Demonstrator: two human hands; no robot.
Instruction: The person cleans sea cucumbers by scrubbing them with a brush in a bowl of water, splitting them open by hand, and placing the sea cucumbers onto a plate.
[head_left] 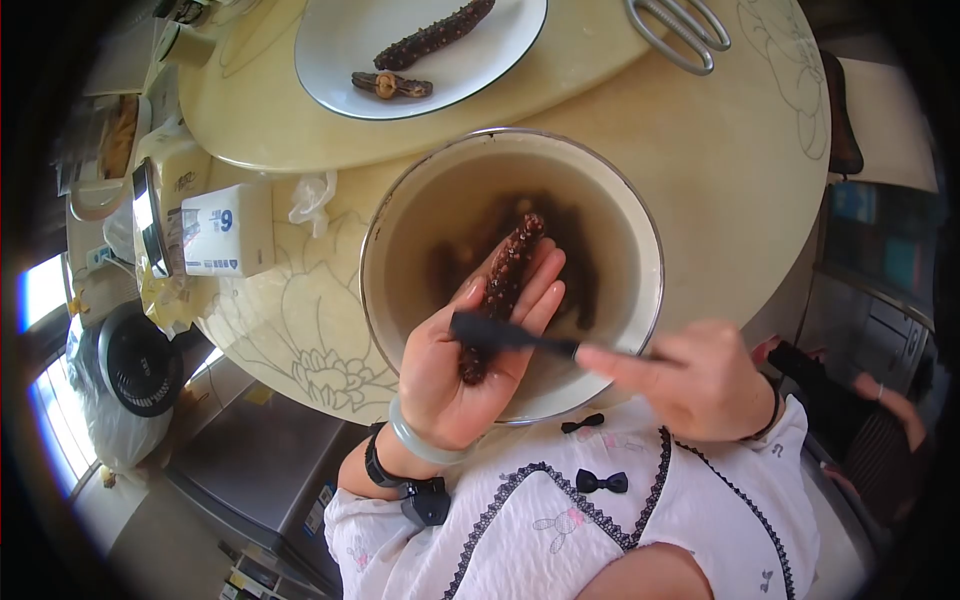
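My left hand (452, 375) is cupped palm up over the basin, its fingers stretched out under a dark, knobbly sea cucumber (506, 272) that lies along the palm. My right hand (690, 380) grips a slim black tool (497, 332) with a wider, flat end, and its index finger extends along the handle. That end lies across the lower part of the sea cucumber; whether it is a brush or a blade I cannot make out. Beneath both hands stands a white enamel basin (640, 225) of cloudy brownish water, with more dark shapes (580, 235) under the surface.
Beyond the basin, a white plate (330, 45) carries a whole sea cucumber (435, 35) and a smaller dark piece (392, 86). Grey scissor-like handles (690, 35) lie at the upper right. A white package (228, 230) and crumpled plastic (313, 203) sit left. Another person's arm (895, 405) shows at right.
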